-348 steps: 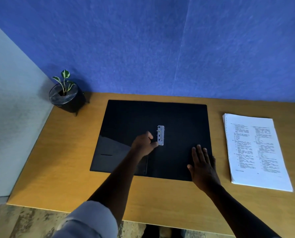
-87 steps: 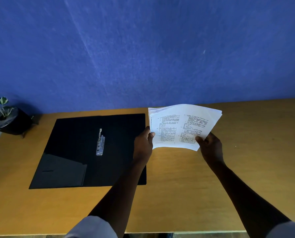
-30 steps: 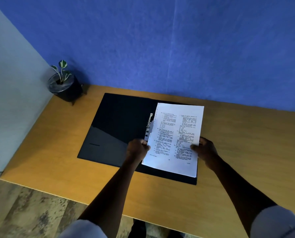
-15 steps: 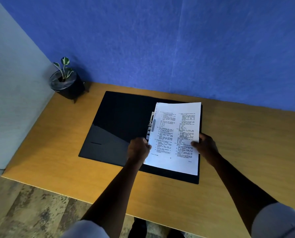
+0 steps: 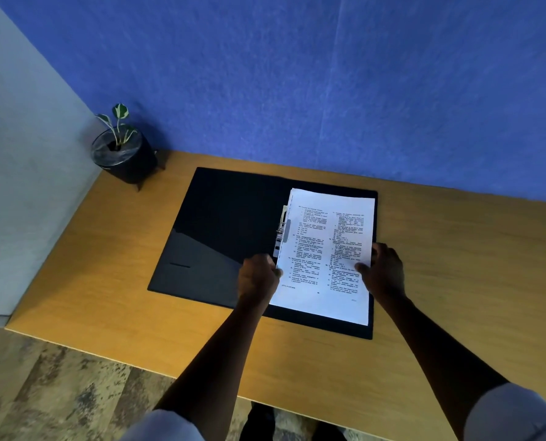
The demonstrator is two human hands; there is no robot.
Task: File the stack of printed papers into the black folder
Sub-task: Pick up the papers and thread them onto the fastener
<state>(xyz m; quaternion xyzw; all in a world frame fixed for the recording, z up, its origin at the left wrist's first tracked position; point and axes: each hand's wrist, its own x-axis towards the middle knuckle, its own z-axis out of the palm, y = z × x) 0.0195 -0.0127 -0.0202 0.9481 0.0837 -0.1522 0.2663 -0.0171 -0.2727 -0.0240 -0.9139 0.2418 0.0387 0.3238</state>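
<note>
Black folder (image 5: 220, 237) is lying open flat at centre frame on the wooden desk (image 5: 456, 265). Stack of printed papers (image 5: 325, 249) is sitting over the folder's right half, left edge right at the metal clip (image 5: 281, 232) along the spine. Left hand (image 5: 257, 276) is pinching the stack's lower-left edge, fingers curled around it. Right hand (image 5: 383, 268) is gripping the right edge, thumb lying on top of the page. Potted plant (image 5: 123, 154) is sitting upper left of the frame, in the desk corner against the blue wall (image 5: 297, 74), well apart from the folder.
</note>
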